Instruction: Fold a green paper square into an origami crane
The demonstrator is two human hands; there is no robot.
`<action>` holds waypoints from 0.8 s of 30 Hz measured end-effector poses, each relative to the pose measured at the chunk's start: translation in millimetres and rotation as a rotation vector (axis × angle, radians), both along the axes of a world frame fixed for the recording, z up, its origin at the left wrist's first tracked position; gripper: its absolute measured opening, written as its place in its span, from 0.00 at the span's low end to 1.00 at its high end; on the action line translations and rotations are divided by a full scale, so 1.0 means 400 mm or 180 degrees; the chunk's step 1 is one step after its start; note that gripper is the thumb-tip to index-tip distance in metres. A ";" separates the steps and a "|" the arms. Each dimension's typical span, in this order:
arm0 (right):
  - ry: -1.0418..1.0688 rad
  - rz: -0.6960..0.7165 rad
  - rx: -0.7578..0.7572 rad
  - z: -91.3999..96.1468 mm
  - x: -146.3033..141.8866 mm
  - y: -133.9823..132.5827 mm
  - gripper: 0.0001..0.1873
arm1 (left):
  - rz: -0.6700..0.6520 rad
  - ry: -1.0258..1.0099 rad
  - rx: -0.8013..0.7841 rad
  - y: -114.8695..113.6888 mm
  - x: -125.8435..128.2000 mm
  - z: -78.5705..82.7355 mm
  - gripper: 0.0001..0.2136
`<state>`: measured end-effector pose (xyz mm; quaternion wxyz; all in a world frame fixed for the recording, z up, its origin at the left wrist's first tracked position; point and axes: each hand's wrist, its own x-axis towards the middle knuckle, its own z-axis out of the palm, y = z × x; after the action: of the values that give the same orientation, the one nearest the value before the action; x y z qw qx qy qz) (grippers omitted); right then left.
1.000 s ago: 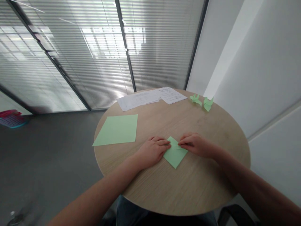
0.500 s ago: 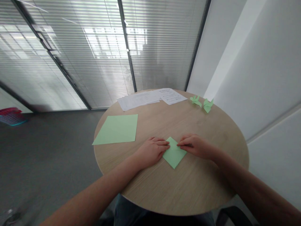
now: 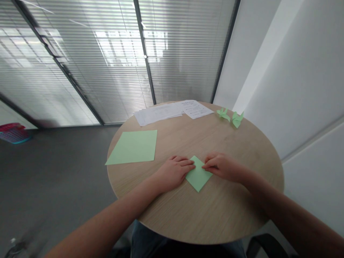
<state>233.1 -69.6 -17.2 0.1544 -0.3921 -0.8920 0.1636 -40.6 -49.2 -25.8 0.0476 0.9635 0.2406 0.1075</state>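
A small folded square of green paper (image 3: 198, 178) lies on the table, turned so one corner points toward me. My left hand (image 3: 174, 172) rests flat, its fingertips on the paper's left side. From the right, my right hand (image 3: 221, 166) has thumb and fingers pinched together at the paper's upper right edge. The exact layers under the fingertips are hidden.
The round wooden table (image 3: 172, 222) carries a larger green sheet (image 3: 137, 146) at left. White printed papers (image 3: 161, 114) lie at the back. Two folded green paper figures (image 3: 223, 114) stand at back right, near the white wall (image 3: 309, 89). A basket (image 3: 14, 133) sits on the floor.
Both hands stay almost where they were. The left fingertips have slid slightly right over the paper; the right hand keeps its pinch at the edge.
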 end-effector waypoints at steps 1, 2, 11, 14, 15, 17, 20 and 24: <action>-0.0023 -0.0015 0.0020 0.003 -0.003 -0.003 0.11 | -0.0014 0.0027 0.0034 -0.001 0.000 -0.001 0.17; -0.0042 -0.0032 0.0037 0.007 -0.007 -0.005 0.11 | -0.0018 0.0053 0.0062 -0.001 0.001 -0.001 0.18; 0.0028 -0.0142 -0.0096 0.010 0.041 -0.051 0.13 | 0.0005 0.0085 0.0041 0.000 0.003 -0.006 0.19; 0.0040 -0.0220 -0.0150 0.004 0.069 -0.064 0.13 | -0.0004 0.0061 0.0045 0.002 0.004 -0.008 0.19; 0.0037 -0.0234 -0.0164 0.005 0.074 -0.066 0.13 | -0.0007 0.0059 0.0044 0.003 0.004 -0.008 0.19; 0.0044 -0.0222 -0.0245 0.015 0.076 -0.067 0.14 | -0.0008 0.0059 0.0030 0.003 0.005 -0.007 0.19; 0.0130 -0.0292 -0.0305 0.037 0.067 -0.068 0.13 | 0.0041 -0.0008 -0.0036 0.001 0.005 -0.003 0.19; 0.0445 -0.0483 0.0053 0.050 0.044 -0.079 0.11 | 0.0132 -0.0203 -0.0207 -0.002 0.003 0.003 0.17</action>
<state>250.6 -101.3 2.9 0.2314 -0.4449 -0.8481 0.1710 -39.3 -50.0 -24.5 0.0843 0.9523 0.2622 0.1312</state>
